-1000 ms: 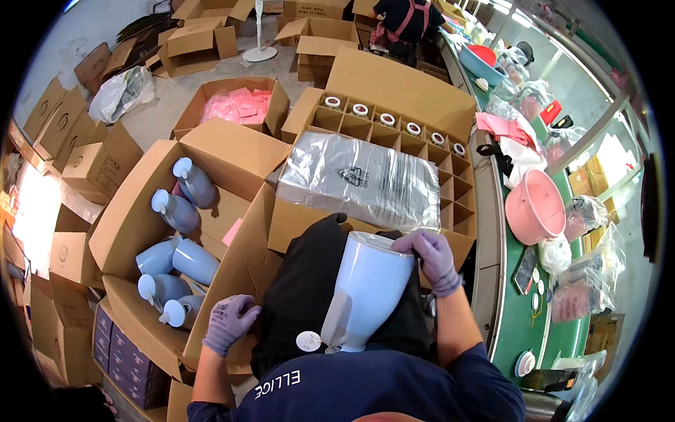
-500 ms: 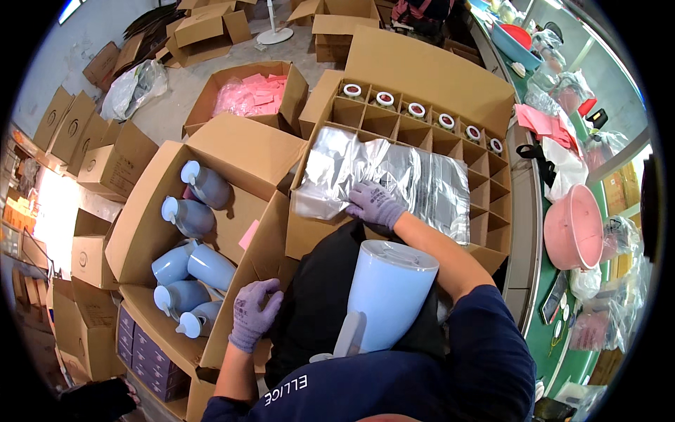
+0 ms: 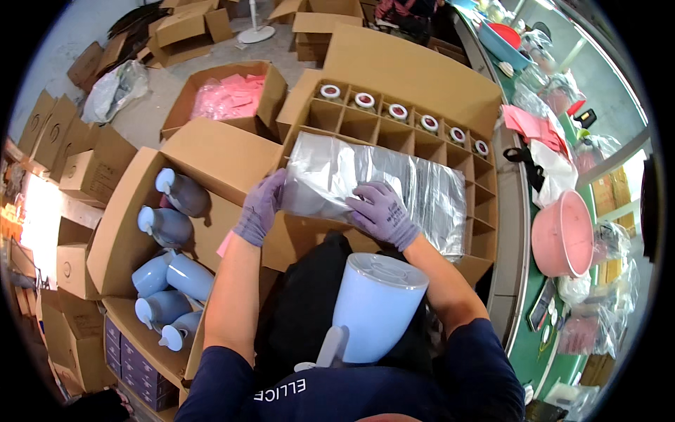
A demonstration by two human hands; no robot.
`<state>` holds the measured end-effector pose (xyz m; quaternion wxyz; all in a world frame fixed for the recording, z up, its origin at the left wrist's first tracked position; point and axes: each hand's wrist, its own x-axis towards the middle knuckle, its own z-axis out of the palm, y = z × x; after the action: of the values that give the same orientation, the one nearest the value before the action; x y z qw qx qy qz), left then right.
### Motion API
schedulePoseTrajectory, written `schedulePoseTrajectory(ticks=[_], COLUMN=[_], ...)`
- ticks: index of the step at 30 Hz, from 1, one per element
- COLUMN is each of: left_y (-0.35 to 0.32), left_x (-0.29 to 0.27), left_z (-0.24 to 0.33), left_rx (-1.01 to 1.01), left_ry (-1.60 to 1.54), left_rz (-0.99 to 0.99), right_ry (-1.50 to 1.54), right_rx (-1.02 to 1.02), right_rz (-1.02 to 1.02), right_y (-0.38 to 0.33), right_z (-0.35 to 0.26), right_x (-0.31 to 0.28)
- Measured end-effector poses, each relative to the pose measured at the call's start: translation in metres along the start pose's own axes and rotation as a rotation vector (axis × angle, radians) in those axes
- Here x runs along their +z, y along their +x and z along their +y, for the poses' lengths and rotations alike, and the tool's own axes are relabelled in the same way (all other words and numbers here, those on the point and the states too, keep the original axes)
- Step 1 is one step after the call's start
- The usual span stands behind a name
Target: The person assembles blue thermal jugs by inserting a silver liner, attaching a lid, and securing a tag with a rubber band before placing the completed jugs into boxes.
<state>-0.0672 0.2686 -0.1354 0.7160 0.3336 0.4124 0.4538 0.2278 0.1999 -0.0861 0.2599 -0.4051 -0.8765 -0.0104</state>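
A stack of clear, shiny plastic bags lies across a divided cardboard box in front of me. My left hand, in a purple-grey glove, is closed at the stack's left edge; its fingertips are partly hidden. Over the near side of the stack, my gloved right hand bends its fingers and pinches the film. A light-blue pitcher rests in my lap with its flat base up and its grey handle toward me. Neither hand touches it.
Several blue pitchers lie in an open carton on the left. White-lidded jars fill the divided box's far row. Beyond stands a carton of pink sheets. A green bench with a pink basin runs along the right.
My left hand has moved up and right from beside the carton to the left edge of the bags. My right hand has shifted slightly right and bent its fingers on the film.
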Motion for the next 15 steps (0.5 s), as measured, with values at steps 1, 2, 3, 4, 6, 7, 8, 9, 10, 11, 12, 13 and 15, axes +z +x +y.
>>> schedulePoseTrajectory(ticks=[1, 2, 3, 4, 6, 7, 8, 9, 10, 11, 12, 13, 15], left_y=[-0.005, -0.006, -0.004, -0.007, -0.010, -0.014, -0.014, -0.012, -0.011, -0.012, -0.013, -0.016, -0.013], left_x=[0.018, 0.029, 0.036, 0.041, 0.051, 0.059, 0.066, 0.067, 0.067, 0.066, 0.065, 0.070, 0.060], left_z=[0.009, 0.019, 0.017, 0.010, -0.012, -0.017, -0.025, -0.035, -0.036, -0.036, -0.038, -0.035, -0.033], left_rx=[-0.005, 0.009, 0.017, 0.024, 0.050, 0.084, 0.061, 0.037, 0.074, 0.068, 0.063, 0.058, 0.083], left_ry=[0.100, 0.208, 0.177, 0.145, 0.051, 0.062, 0.002, -0.058, 0.033, -0.034, -0.101, -0.173, -0.176], left_rz=[-0.015, -0.018, -0.038, -0.056, -0.061, -0.086, -0.102, -0.117, -0.114, -0.060, -0.005, 0.048, 0.097], right_ry=[0.111, 0.231, 0.351, 0.567, 0.695, 0.742, 0.603, 0.676, 0.771, 0.867, 1.050, 1.226, 1.526], right_rx=[0.107, 0.196, 0.285, 0.436, 0.615, 0.714, 0.620, 0.654, 0.689, 0.722, 0.845, 0.966, 1.063], right_rz=[-0.012, -0.009, -0.006, 0.017, -0.087, -0.198, -0.226, -0.320, -0.290, -0.260, -0.147, -0.031, 0.219], right_y=[-0.006, -0.005, -0.003, 0.004, 0.031, 0.045, 0.047, 0.045, 0.045, 0.043, 0.039, 0.037, 0.027], right_z=[-0.001, -0.004, -0.004, -0.004, -0.009, -0.014, -0.008, -0.003, -0.001, 0.001, 0.004, 0.005, 0.021], right_x=[-0.007, -0.011, -0.013, -0.013, -0.015, -0.015, 0.005, 0.019, 0.022, 0.023, 0.023, 0.017, 0.022])
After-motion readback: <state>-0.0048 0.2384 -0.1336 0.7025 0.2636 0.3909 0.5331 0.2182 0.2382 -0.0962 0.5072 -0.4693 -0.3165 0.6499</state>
